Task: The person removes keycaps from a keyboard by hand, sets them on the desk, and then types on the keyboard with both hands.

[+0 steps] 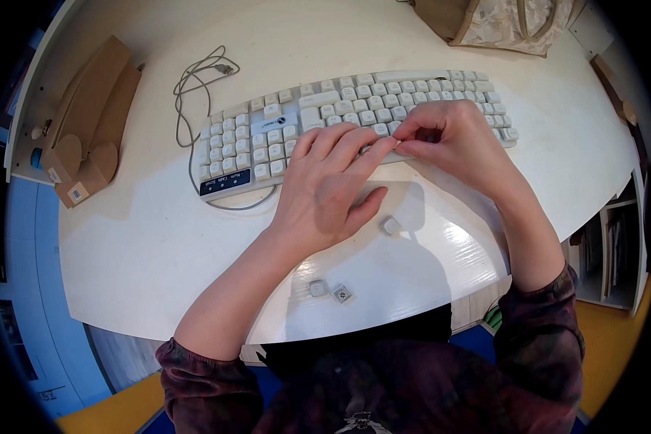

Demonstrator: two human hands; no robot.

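While the keyboard [271, 125] lies turned about on the desk [137, 267], its space bar [412, 75] along the far side, both hands work at its near edge. Step in hand, as I judge it from where I stand: close finger work at one small spot there, with single keys. Three keycaps lie off the board, on the desk nearer the person: one keycap alone [390, 226] just beyond the left thumb, and, closer to the desk's front edge, a second keycap [317, 288] beside an overturned keycap [341, 293] showing its hollow underside.

Grip, right hand [456, 137]: thumb and index drawn together in a fine pinch, tips meeting the left index fingertip or very near it. Something tiny may sit between them; too small and too covered for me to tell.

Grip, left hand [318, 184]: palm down, fingers extended over the near rows, thumb well apart from the index. No object seen in its grasp; contact with the keys beneath is hidden.

Next move, my estimate: it calls for a light, exact pinch and a steady left hand, without pressing neighbouring keys. The cable [190, 75] lies looped past the keyboard's left end, clear of both hands.
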